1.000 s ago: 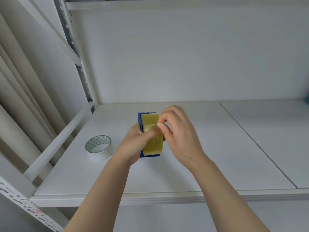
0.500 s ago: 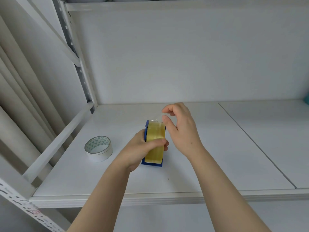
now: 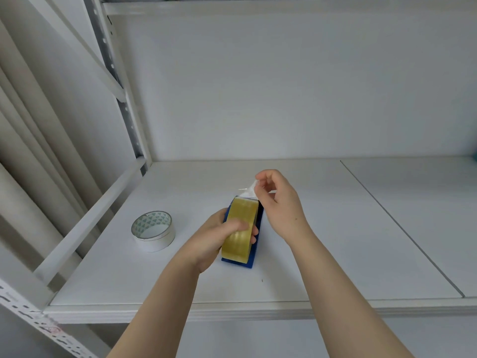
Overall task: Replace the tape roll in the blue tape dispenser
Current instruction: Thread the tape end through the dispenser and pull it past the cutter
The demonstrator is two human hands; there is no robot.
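A yellowish clear tape roll sits inside the blue tape dispenser on the white shelf. My left hand grips the dispenser and roll from the left, thumb across the roll. My right hand is just above and beyond the roll, thumb and forefinger pinching the loose tape end, which is peeled up a short way. A second roll, white with a triangle-patterned core, lies flat to the left.
The shelf has a white back wall and a metal upright with a side rail at the left. A seam divides the shelf boards on the right. The front edge is near me.
The dispenser has shifted right and turned slightly in my left hand. My right hand has lifted away from the roll, drawing the tape end upward.
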